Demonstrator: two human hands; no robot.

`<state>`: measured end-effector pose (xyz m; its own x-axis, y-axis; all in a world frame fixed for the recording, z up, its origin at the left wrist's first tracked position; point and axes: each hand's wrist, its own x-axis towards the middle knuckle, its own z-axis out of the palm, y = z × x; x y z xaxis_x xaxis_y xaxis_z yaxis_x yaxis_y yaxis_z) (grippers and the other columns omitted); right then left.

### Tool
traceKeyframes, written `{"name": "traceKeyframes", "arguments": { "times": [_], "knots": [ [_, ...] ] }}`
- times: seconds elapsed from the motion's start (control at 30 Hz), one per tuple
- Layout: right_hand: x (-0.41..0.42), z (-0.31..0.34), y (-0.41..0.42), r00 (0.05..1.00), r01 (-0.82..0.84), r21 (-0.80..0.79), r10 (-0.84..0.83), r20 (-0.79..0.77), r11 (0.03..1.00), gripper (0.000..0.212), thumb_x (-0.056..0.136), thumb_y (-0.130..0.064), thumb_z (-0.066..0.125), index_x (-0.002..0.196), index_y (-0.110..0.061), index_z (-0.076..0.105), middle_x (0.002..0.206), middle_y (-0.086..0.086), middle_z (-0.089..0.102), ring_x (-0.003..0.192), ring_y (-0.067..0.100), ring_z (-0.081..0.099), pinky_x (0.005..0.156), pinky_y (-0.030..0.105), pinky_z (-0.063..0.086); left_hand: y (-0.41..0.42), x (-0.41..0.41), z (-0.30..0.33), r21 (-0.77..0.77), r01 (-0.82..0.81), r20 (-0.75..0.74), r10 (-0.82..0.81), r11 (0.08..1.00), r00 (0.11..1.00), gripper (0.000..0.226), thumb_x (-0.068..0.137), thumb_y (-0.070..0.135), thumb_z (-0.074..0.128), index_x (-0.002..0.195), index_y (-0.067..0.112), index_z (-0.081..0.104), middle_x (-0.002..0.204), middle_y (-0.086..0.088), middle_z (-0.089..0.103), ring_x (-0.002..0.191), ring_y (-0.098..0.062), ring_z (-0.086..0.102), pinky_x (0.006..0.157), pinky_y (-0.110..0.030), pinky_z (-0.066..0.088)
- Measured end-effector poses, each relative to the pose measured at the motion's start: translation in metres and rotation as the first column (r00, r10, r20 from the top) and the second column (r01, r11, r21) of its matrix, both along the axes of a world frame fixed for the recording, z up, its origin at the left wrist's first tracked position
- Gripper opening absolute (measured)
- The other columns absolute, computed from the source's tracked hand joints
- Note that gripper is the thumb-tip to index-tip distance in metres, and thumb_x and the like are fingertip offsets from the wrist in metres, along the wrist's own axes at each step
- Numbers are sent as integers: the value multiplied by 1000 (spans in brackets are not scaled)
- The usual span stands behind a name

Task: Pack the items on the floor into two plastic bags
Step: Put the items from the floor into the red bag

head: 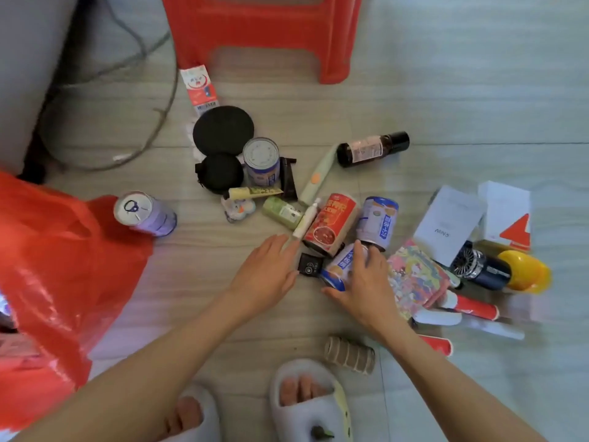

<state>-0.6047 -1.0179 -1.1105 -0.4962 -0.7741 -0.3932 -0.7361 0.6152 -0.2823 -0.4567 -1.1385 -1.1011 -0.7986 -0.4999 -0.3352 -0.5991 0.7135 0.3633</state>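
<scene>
The right hand (363,282) curls its fingers over a blue can (339,266) lying on the floor, long axis running near-left to far-right. Just left, the left hand (269,272) hovers flat, fingers released. The red bag (63,260) lies well left.
</scene>
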Motion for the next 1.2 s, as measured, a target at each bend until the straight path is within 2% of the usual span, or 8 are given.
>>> {"name": "traceKeyframes", "arguments": {
  "times": [0.4,0.53,0.6,0.7,0.83,0.93,1.1,1.2],
  "knots": [
    [-5,-3,10,989,63,-65,-53,136,996,107,75,-41,72,147,-3,2,147,18,20,134,27,23,110,30,23,0,-86,-26,286,-250,-98,288,925,953,89,82,32,64,147,9,8,153,-16,11,134,-34,26,110,-41,29],
    [-6,-3,13,992,65,-82,-56,116,995,102,73,-37,73,146,-1,12,142,20,27,129,29,31,106,30,29,-3,-71,-19,472,-356,-77,440,807,895,92,74,26,70,146,18,14,141,-14,33,128,-29,36,105,-35,33],
    [-7,-1,14,994,50,-87,-41,100,995,100,73,-37,73,145,-1,14,141,20,28,127,29,32,105,29,29,-1,-56,-11,575,-446,-50,574,686,818,84,73,23,72,143,17,26,131,-6,46,115,-20,49,94,-28,41],
    [-5,7,15,996,-12,-87,20,88,996,99,75,-38,71,146,-4,11,143,19,25,129,27,29,105,28,28,8,-29,-2,778,-575,189,780,252,597,70,78,14,68,139,11,35,128,-8,54,104,-20,58,87,-30,48],
    [-1,30,7,994,-98,-118,103,39,988,98,74,-40,71,146,-6,15,140,16,28,127,27,30,105,30,30,12,12,23,879,-458,343,841,-131,418,46,87,8,57,131,6,46,104,-11,64,80,-18,62,70,-31,51],
    [12,62,-9,984,-175,-136,179,20,975,99,73,-42,71,146,-7,14,142,14,27,131,27,28,108,30,27,10,42,60,914,-368,303,890,-170,341,42,89,5,51,130,8,45,110,-16,61,80,-20,60,68,-32,49],
    [45,136,-50,910,-410,-181,414,-16,894,105,75,-50,67,148,-12,1,151,7,15,138,20,15,108,19,11,13,102,139,979,-202,74,979,-35,189,33,87,4,53,118,14,52,109,-12,62,88,-23,61,75,-33,50],
    [76,186,-78,797,-600,-219,597,-85,770,106,73,-45,72,147,-6,6,149,13,20,138,25,21,110,21,12,19,149,174,998,-52,-20,1000,21,11,61,60,14,65,119,11,52,102,-11,63,83,-21,62,70,-31,53]
  ]
}}
